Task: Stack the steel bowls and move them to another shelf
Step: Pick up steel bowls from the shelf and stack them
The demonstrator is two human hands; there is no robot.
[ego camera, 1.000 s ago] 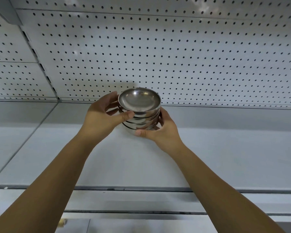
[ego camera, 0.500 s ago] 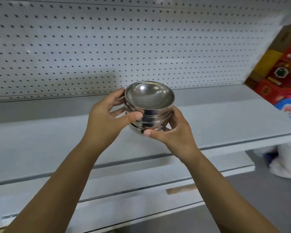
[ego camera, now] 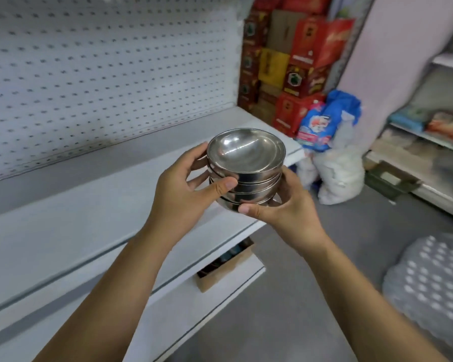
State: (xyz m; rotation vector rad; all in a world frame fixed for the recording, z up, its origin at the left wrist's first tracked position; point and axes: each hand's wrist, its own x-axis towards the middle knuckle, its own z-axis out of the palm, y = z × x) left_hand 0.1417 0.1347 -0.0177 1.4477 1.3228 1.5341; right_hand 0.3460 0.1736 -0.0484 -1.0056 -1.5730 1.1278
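Bowl stack (ego camera: 249,190) in the air, centre frame, over the white shelf (ego camera: 89,212) front edge. Left hand (ego camera: 183,194) clamps its 9 o'clock side, right hand (ego camera: 290,209) cups it from 5 o'clock underneath. Risk: loose nesting, so any tilt could slide the top bowl (ego camera: 246,152) off.

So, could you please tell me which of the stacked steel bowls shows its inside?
The top bowl; the others nested beneath it show only their outer walls.
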